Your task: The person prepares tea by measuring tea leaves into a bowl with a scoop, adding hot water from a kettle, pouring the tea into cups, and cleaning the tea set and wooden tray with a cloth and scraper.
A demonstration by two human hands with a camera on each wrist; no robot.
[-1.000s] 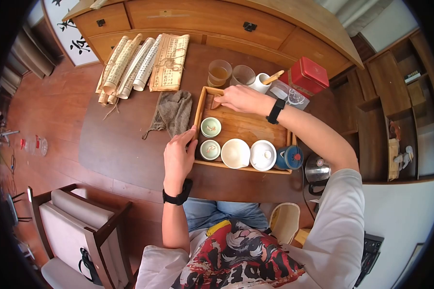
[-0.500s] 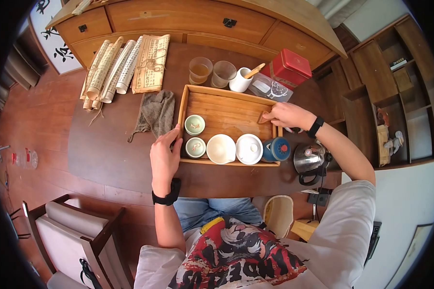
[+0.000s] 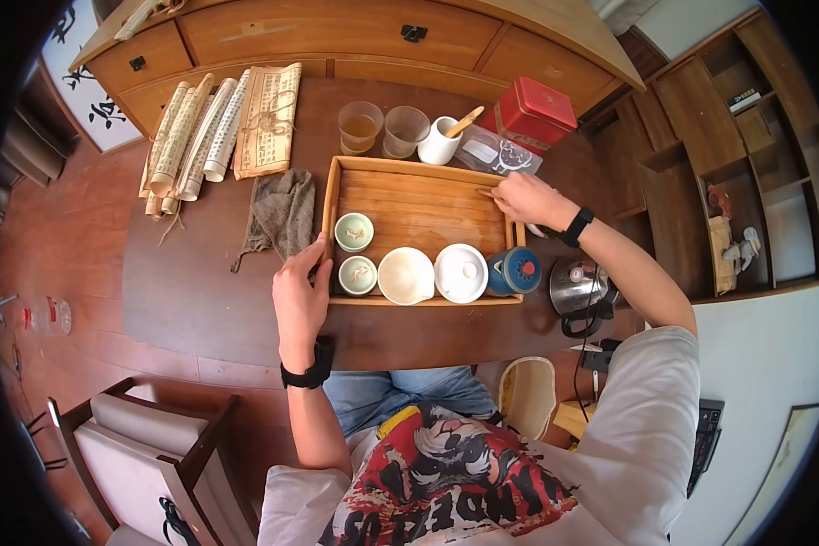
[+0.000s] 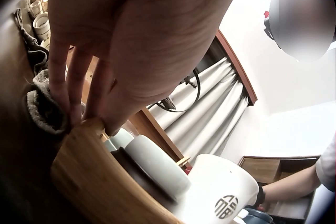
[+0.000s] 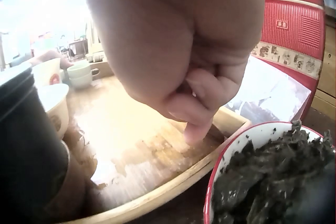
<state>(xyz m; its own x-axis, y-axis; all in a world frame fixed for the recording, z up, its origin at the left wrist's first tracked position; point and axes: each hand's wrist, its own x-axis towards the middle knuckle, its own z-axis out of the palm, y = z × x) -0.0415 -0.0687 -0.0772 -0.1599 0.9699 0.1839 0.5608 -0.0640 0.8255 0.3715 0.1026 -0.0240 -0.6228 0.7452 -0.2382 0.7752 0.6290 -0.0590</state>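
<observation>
left hand (image 3: 301, 291) holds tray edge (image 3: 329, 197); right hand (image 3: 535, 198) pinches wooden piece (image 3: 488, 192) inside opposite edge (image 5: 184, 179)

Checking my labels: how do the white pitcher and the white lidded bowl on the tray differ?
The white pitcher stands open, its inside showing; the white lidded bowl is covered. The pitcher has a pouring lip at its rim; the bowl has a knob on top. The pitcher sits beside a green cup, the bowl beside the blue canister. Both stand upright on the wooden tray.
</observation>
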